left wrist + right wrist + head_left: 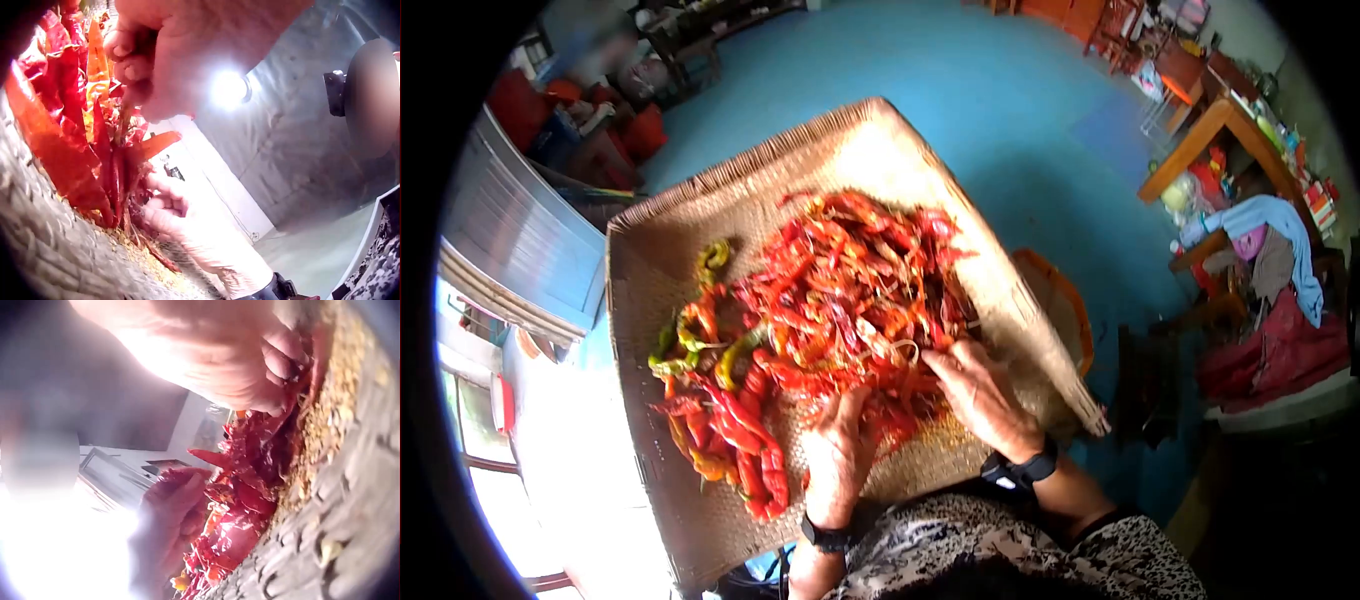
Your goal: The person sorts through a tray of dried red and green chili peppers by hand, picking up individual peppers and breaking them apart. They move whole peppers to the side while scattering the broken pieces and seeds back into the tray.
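Note:
A heap of dried red chili peppers lies in a woven bamboo tray. At the heap's near edge, my left hand dips into the chilies. The left wrist view shows its fingertips curled in among orange and red dried chilies. My right hand reaches in from the right side of the heap. In the right wrist view its curled fingers grip a dark red chili close over the weave. Exactly what the left fingers pinch, I cannot tell.
Fresher red peppers and a few green peppers form a separate pile on the tray's left. Loose yellow seeds lie along the weave. Beyond are a blue floor, a round basket and a cluttered wooden table.

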